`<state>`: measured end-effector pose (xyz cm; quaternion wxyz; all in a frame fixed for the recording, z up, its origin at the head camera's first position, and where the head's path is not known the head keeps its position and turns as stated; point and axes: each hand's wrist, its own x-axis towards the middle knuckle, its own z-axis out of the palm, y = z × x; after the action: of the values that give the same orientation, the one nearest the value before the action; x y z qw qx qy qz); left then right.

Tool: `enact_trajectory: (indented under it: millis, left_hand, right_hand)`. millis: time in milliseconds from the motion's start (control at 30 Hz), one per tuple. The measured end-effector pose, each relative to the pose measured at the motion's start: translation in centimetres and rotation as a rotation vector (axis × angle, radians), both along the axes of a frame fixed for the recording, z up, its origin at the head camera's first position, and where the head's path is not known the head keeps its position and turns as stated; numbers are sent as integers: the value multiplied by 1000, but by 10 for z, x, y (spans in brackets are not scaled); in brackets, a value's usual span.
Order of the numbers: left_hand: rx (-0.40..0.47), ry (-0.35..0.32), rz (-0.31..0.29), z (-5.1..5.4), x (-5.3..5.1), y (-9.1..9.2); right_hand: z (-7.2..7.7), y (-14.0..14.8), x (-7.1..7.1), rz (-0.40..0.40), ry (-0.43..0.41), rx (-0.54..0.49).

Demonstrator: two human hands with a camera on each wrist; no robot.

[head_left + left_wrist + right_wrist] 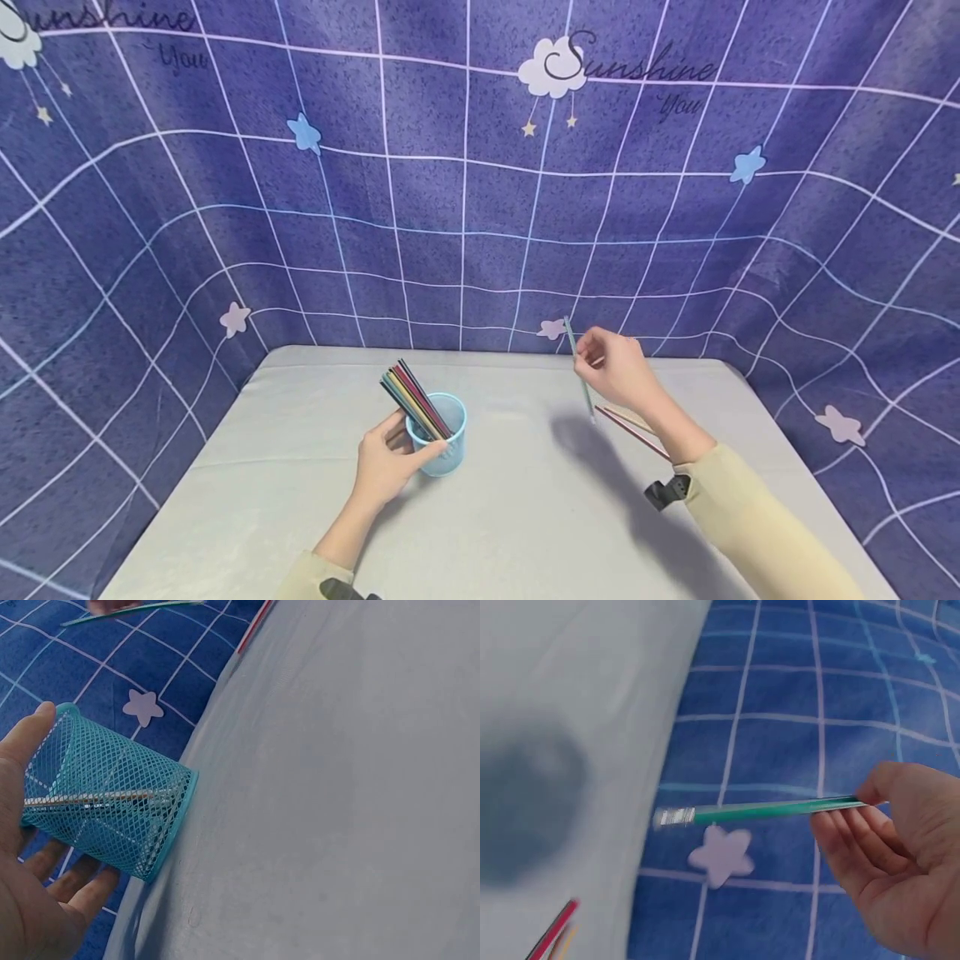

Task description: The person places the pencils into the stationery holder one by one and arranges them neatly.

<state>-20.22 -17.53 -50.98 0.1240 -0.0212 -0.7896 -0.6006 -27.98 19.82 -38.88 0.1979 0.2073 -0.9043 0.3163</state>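
A light-blue mesh pencil cup (pixel 438 462) stands on the table, with several coloured pencils (pixel 415 400) leaning leftward out of it. My left hand (pixel 384 462) grips the cup from the left, thumb near the rim and fingers around the far side. In the left wrist view the cup's mesh wall (pixel 112 780) shows between thumb and fingers. My right hand (pixel 617 367) pinches a green pencil (pixel 765 810) between thumb and fingertips, above the table's right half. The pencil's silvery end (pixel 675 817) points down toward the table.
Below my right hand, a dark red pencil (pixel 637 435) and a tan one (pixel 628 417) lie on the pale cloth-covered table (pixel 517 517). A blue gridded curtain (pixel 465 208) with stars and clouds rises behind the table and along both sides.
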Motion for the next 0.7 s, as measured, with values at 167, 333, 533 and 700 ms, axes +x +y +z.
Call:
enact_trajectory:
  millis: [167,333,533,700]
  left_hand:
    - [-8,0,6,-1,0,0]
    - [-25,4,-6,-2,0,-1]
    - [-38,10,-12,-4,0,-1]
    - [-46,11,-13,-2,0,0]
  right_hand:
    - [17,-27,3,39,17,-133]
    - [26,-56,4,150,43,-235]
    - [31,-91,5,322,19,-340]
    - [27,-116,7,418,-20,-322]
